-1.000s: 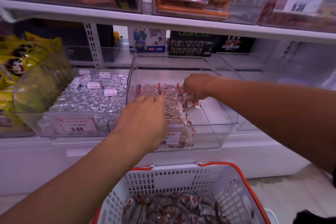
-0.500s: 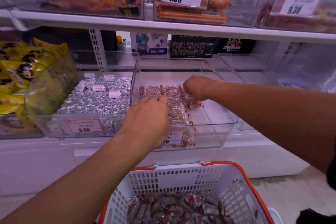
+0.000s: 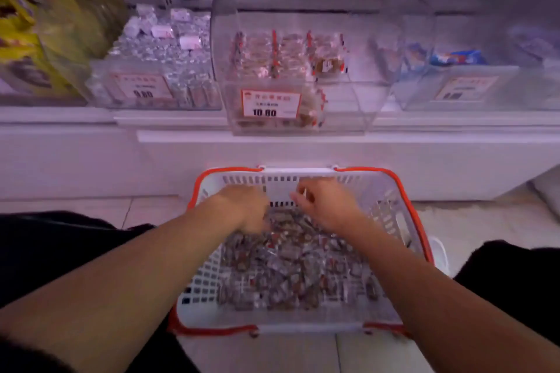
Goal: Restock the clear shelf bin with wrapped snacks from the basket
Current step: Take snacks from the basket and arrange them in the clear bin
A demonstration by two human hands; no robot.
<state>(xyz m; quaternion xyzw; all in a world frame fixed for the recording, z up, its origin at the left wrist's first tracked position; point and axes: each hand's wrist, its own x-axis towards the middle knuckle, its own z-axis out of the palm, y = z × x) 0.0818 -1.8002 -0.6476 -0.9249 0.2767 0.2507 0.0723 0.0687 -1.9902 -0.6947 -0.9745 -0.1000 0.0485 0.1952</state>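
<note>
Both hands have left the shelf and dropped into the basket [image 3: 391,191] on the floor, so a fresh load is being gathered, not placed; the clear shelf bin [image 3: 357,100] above holds only a few short rows of wrapped snacks [image 3: 285,263] at its back left, while the basket's floor is thick with them; the left hand [image 3: 245,206] digs curled into the heap, grip hidden; the right hand [image 3: 321,203] hovers fingers down, too blurred to tell any hold.
</note>
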